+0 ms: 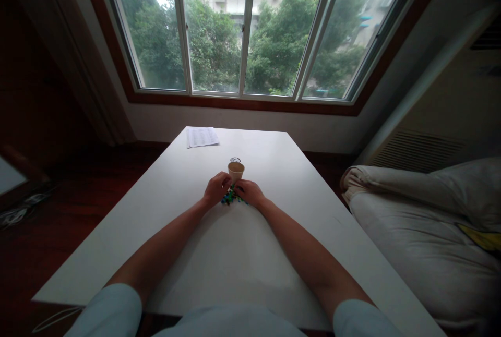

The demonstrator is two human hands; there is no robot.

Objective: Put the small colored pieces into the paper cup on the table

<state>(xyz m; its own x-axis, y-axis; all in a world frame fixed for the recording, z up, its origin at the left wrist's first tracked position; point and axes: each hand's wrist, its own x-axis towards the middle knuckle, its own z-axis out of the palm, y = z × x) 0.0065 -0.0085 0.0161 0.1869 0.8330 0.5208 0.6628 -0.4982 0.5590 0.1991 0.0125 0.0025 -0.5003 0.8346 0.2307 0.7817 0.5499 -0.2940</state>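
A light brown paper cup [236,171] stands upright on the white table [242,253], its open mouth facing up. Just in front of it lies a small heap of tiny pieces [228,199], mostly green and blue with some dark ones; their exact kind is too small to tell. My left hand [216,190] is at the left side of the heap, close to the cup's base, fingers curled together. From the right, my right hand [249,191] reaches over the heap with its fingers bent inward. Whatever sits between the fingertips of either hand is too small to make out.
Behind the cup is a small, dark-rimmed round item [235,159]. Printed sheets of paper [202,137] lie at the table's far left corner. A sofa with a pale cover [407,222] stands along the right, and a wide window [242,29] is beyond the table.
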